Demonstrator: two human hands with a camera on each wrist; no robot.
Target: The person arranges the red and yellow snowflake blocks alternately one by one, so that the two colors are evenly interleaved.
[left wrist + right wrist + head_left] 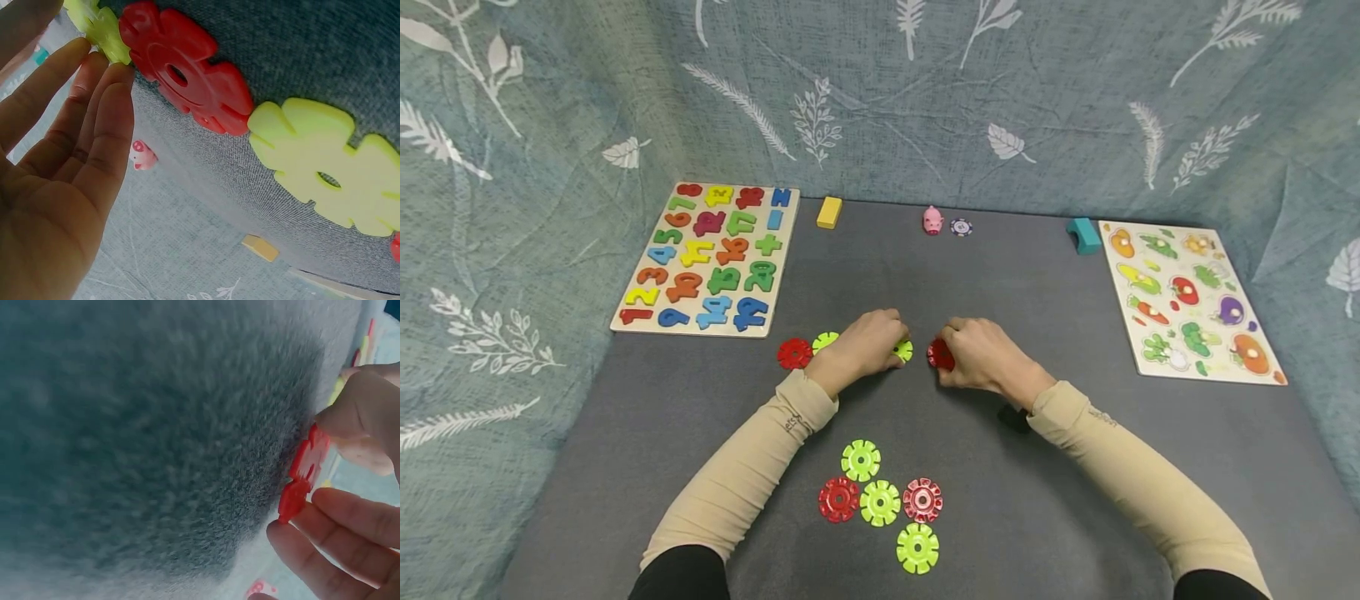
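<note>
My left hand [863,343] pinches the edges of a yellow-green notched plastic disc [904,350], thumb on the near side and fingertips on the far side. That disc ends a row on the dark table; to its left the left wrist view shows a red disc [181,72], a yellow-green disc [325,165] and the edge of another red one. A short gap to the right, my right hand [981,354] grips a red notched disc [941,355] between thumb and fingers. In the right wrist view this red disc [306,465] stands close over the table.
Nearer me lie loose discs, green [861,460] and red [838,499] among them. A number puzzle board [778,287] is at left, a vegetable board [1206,300] at right. Along the back are a yellow block [829,212], toy pig [932,220], poker chip [961,227] and teal block [1084,236].
</note>
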